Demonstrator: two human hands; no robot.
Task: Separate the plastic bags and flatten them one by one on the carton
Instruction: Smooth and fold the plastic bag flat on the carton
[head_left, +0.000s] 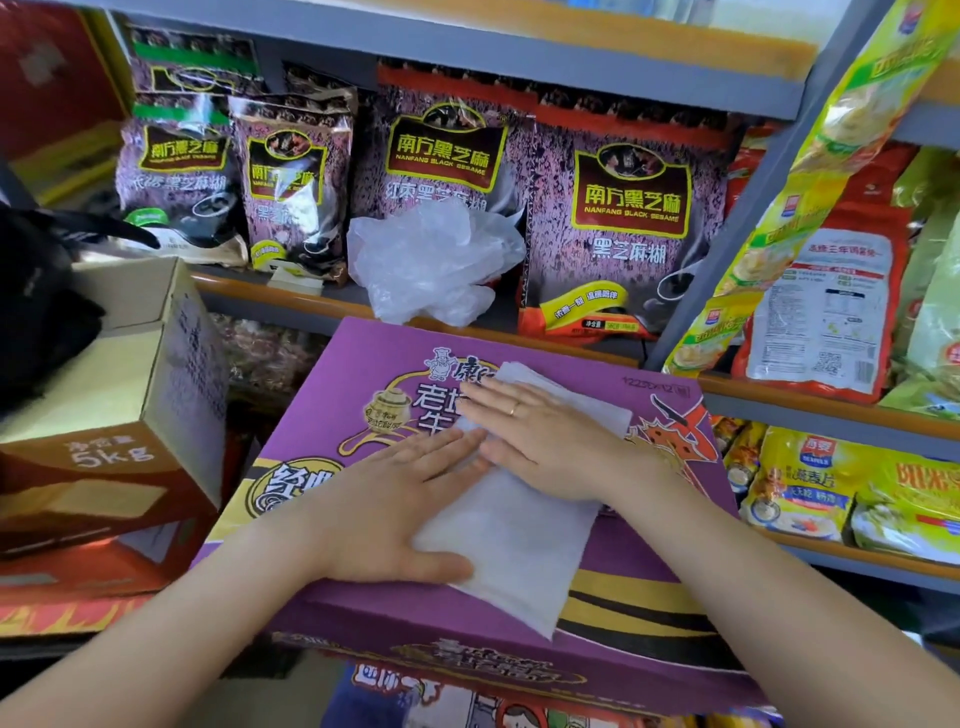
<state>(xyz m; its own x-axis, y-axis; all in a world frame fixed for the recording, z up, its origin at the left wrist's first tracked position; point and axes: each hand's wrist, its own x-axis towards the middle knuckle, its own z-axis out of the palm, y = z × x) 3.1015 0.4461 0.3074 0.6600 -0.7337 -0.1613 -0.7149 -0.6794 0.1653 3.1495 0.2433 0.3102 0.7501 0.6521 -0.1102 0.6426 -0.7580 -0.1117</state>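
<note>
While a brown cardboard box (111, 395) marked 5kg is sitting at the far left with a black bag (36, 291) lying partly over it, the purple carton (322, 415) is taking up the middle of the view, tilted slightly toward the shelf. On its top, the left hand (395, 512) is lying flat with its fingers straight and together, pressing down on the near left part of a flattened white plastic bag (514, 561). Just beside it, the right hand (545, 436) is also lying flat, fingers straight and pointing left, a ring (514, 409) showing on one finger, and it is pressing the far part of the same bag. Both hands are spread palm-down, their fingertips nearly meeting over the bag. Behind the carton, a crumpled heap of clear plastic bags (431, 260) is resting on the shelf (291, 299) between purple packets of black sesame (631, 218). Further right, yellow and red packets (826, 291) are standing on the shelves.
</note>
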